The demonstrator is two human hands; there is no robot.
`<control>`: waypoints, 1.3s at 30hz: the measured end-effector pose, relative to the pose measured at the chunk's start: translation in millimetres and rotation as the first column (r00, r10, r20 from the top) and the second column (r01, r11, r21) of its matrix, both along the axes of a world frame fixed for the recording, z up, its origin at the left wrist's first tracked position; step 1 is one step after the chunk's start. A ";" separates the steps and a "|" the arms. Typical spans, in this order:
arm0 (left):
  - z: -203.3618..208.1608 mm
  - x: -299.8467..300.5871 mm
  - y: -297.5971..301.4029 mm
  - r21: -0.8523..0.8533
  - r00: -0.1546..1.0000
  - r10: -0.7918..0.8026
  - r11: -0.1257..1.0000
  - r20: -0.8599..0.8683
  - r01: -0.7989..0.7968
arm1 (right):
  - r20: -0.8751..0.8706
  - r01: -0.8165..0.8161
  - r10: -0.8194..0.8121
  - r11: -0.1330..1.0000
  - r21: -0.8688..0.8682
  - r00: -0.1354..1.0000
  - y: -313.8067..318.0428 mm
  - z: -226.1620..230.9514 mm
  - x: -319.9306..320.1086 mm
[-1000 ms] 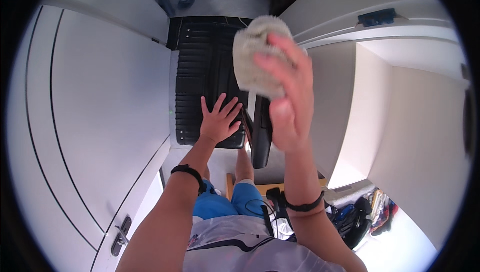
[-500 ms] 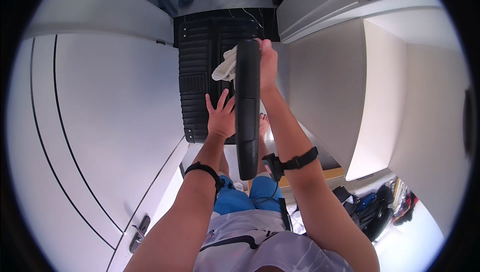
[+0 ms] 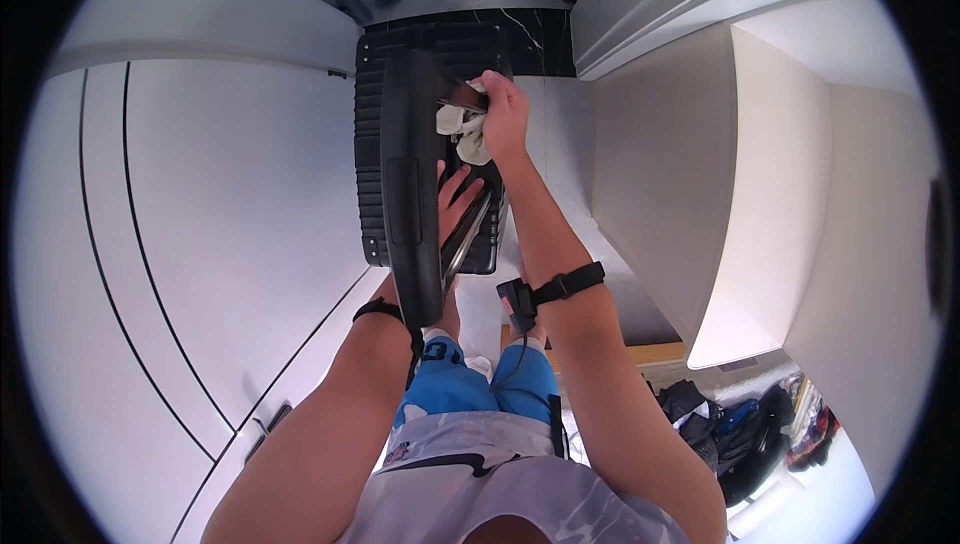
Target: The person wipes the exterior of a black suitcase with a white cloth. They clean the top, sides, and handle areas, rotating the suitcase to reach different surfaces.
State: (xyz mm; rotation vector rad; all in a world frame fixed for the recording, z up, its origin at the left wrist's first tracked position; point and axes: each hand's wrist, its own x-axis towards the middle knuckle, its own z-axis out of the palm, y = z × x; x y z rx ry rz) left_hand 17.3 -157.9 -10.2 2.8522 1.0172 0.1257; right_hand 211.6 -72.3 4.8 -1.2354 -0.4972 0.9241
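Above the black suitcase [image 3: 370, 159], the right hand [image 3: 506, 116] has its grip closed on a pale cloth [image 3: 473, 148], probably light, soft and best held bunched, while the left hand [image 3: 456, 204] spreads open.

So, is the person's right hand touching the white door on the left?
No, the right hand is at the pale cloth by the black suitcase, well apart from the white door.
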 end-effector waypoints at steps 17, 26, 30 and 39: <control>29.7 -2.8 4.9 -0.839 0.717 0.566 0.542 0.406 0.047 | 0.098 0.162 -0.213 0.911 0.379 0.972 -32.3 225.9 -43.1; 15.1 -8.2 -5.4 -0.207 0.991 0.098 0.975 0.089 -0.077 | 0.162 0.315 -0.355 0.921 0.229 0.920 -120.0 219.7 -44.7; 14.5 -4.0 -5.3 -0.061 0.999 0.026 0.998 -0.045 -0.028 | 0.057 0.144 -0.147 0.988 0.051 0.987 -119.9 213.7 -46.0; 10.3 4.1 3.5 0.108 0.977 -0.051 0.991 -0.206 0.075 | 0.315 0.183 -0.131 0.973 -0.141 0.940 -124.2 62.3 -79.9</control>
